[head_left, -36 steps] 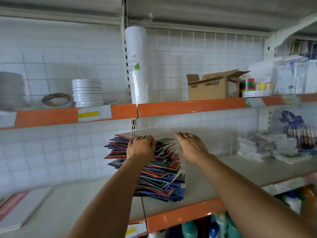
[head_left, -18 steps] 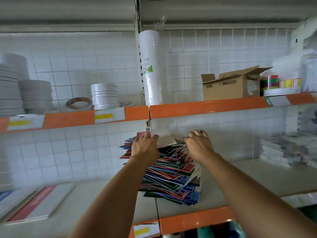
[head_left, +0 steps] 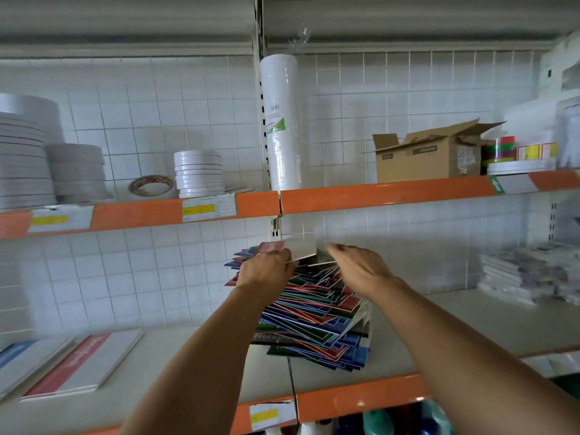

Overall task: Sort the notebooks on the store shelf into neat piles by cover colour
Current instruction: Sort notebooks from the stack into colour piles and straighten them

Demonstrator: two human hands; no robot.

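on the lower shelf, far left: flat red-and-white pads [head_left: 72,365] lie face up beside a blue one, apart from the work, so that stretch of shelf [head_left: 175,365] could take sorted piles
upper shelf, left: white tape rolls [head_left: 197,172] stacked in columns, not part of the job
task's thing: the notebook pile [head_left: 317,321] stands at the middle of the lower shelf, over the seam between two boards; red, green and blue covers are mixed and fanned at all angles, so the stack leans and needs steadying
left hand [head_left: 265,271]: its grip pinches the top notebook [head_left: 298,251], pale side showing, tilted up off the pile, probably to lift it and read its colour
right hand [head_left: 361,268]: fingers nearly straight, grip loose, laid on the top of the pile just right of the lifted book, likely to keep the rest from sliding
upper shelf, right: an open cardboard box [head_left: 426,158], idle
progress: no colour pile is visible yet; sorting looks barely begun
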